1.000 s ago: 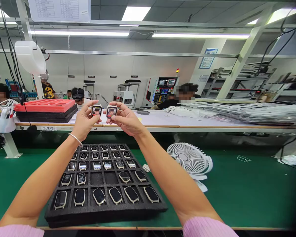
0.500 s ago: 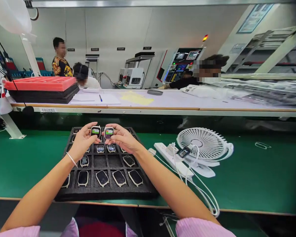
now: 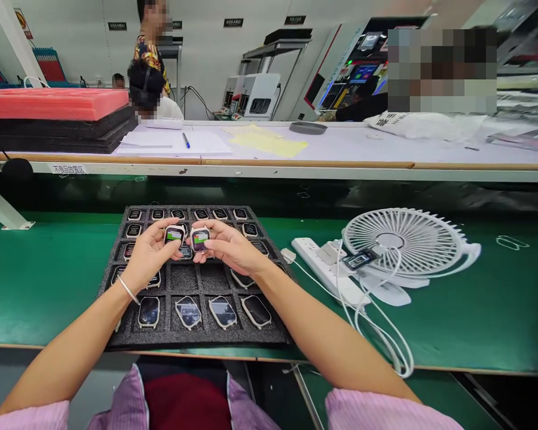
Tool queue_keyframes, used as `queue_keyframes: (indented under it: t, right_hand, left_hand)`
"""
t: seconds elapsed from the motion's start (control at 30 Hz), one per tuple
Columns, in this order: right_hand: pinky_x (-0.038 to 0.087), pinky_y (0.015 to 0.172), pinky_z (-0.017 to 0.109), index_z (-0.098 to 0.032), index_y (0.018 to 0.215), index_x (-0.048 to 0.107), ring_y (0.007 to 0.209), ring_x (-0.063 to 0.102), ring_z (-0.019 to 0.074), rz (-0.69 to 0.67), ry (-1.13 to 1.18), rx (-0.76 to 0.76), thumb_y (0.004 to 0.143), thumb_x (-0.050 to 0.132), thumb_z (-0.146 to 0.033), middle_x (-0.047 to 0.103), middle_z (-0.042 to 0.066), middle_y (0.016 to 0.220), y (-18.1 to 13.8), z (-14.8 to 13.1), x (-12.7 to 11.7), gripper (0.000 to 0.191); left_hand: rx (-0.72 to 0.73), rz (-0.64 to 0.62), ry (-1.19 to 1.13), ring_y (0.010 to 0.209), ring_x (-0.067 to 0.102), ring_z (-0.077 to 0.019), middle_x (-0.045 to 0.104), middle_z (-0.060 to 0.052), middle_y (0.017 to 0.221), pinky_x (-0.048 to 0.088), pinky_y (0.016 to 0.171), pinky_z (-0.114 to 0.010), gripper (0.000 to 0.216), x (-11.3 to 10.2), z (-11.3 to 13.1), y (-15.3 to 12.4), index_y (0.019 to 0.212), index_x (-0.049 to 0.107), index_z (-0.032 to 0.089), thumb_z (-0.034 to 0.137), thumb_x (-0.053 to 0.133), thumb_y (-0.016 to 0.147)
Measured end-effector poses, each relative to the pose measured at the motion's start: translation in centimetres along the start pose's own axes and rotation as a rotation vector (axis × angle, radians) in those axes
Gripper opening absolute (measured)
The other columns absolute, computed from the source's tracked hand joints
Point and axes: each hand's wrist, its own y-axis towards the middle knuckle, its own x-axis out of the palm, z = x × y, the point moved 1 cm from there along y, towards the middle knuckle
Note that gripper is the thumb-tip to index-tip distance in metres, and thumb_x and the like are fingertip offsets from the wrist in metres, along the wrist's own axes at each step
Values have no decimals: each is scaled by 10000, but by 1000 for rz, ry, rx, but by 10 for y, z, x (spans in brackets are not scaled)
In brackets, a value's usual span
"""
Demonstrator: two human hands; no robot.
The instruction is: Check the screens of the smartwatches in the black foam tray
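Over a black foam tray [image 3: 186, 340] I hold two smartwatch bodies without straps, side by side. My left hand [image 3: 153, 254] is closed on one smartwatch [image 3: 174, 234], thumb at its lower edge. Gripped between the fingers and thumb of my right hand [image 3: 233, 248] is the other smartwatch [image 3: 200, 239]. Both screens are lit, with a green and white pattern. In the tray below, rows of similar watches lie in square pockets, among them a dark-screened watch [image 3: 256, 312] in the front row. Two pockets under my hands hold nothing; my hands hide part of the rows behind.
Right of the tray lie a white power strip [image 3: 316, 263] with cables, a small black device [image 3: 359, 259] and a white fan [image 3: 399, 239]. A raised shelf [image 3: 255, 170] carries red and black foam trays [image 3: 72, 104], papers and a pen [image 3: 186, 140]. Several people are beyond it.
The head view has shifted, so the shelf sits higher and more of the tray's back rows show. Both hands keep their watches. A standing person in the background has moved right.
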Motion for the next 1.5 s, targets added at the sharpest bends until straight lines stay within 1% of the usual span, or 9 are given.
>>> queue_keyframes:
  t: [0.17, 0.4, 0.63, 0.77, 0.97, 1.07, 1.17, 1.33, 1.5]
  right_hand:
    - [573, 643, 269, -202, 1155, 587, 696, 738, 158, 14, -10, 14, 784, 754, -232, 728, 32, 962, -3, 1, -1, 408]
    - [555, 587, 248, -203, 1124, 593, 624, 713, 135, 34, -53, 12, 826, 739, -288, 701, 10, 874, -2, 5, 0, 342]
    - [565, 618, 247, -205, 1126, 594, 664, 722, 142, 55, -10, 8, 760, 750, -179, 701, -6, 859, -3, 5, -1, 399]
    - [573, 612, 253, -198, 1120, 591, 675, 731, 152, 91, 44, 45, 737, 717, -138, 730, 13, 907, -3, 8, 1, 407]
    - [565, 547, 228, -198, 1099, 572, 608, 727, 147, 234, 161, 187, 773, 623, -89, 733, 10, 788, -1, 17, 7, 347]
    - [559, 527, 240, -188, 1089, 572, 591, 722, 158, 247, 209, 244, 858, 584, -135, 727, 30, 757, -1, 19, 10, 238]
    - [546, 523, 246, -178, 1084, 587, 570, 712, 160, 257, 224, 244, 949, 521, -236, 727, 50, 761, -1, 18, 11, 161]
    - [532, 542, 256, -181, 1074, 599, 577, 706, 164, 270, 255, 220, 1004, 439, -321, 731, 58, 794, -3, 12, 12, 224]
    - [544, 592, 280, -191, 1081, 603, 621, 706, 174, 218, 283, 170, 982, 492, -406, 727, 59, 818, -6, 8, 12, 261]
  left_hand:
    - [-17, -37, 3, 633, 691, -118, 699, -16, 879, 594, 631, -258, 517, 0, -4, -2, 1243, 582, 169, 213, 714, 745]
    - [-49, -39, 18, 593, 705, -127, 710, -22, 852, 604, 601, -260, 442, 1, -2, -4, 1201, 611, 153, 296, 701, 792]
    - [-58, -42, -6, 654, 723, -137, 712, -24, 915, 619, 651, -276, 503, -1, -5, -5, 1259, 578, 172, 264, 697, 780]
    - [-94, -29, -10, 662, 721, -128, 706, -28, 956, 615, 668, -275, 540, -1, -4, -6, 1277, 567, 170, 209, 682, 751]
    - [-185, -17, -57, 688, 724, -141, 698, -10, 865, 603, 682, -279, 637, 1, -4, -5, 1373, 496, 168, 202, 673, 763]
    - [-217, -10, -93, 683, 725, -143, 688, 5, 823, 600, 683, -281, 688, 1, -5, -5, 1411, 449, 172, 193, 680, 763]
    - [-234, -4, -103, 673, 725, -144, 694, -3, 837, 601, 685, -288, 644, 1, -5, -6, 1377, 473, 167, 203, 687, 770]
    - [-252, -18, -120, 686, 726, -151, 707, -17, 870, 600, 700, -301, 559, 2, -6, -7, 1302, 521, 175, 239, 708, 780]
    - [-271, -3, -177, 672, 722, -150, 708, -16, 861, 594, 696, -298, 543, 3, -5, -9, 1275, 530, 176, 246, 721, 772]
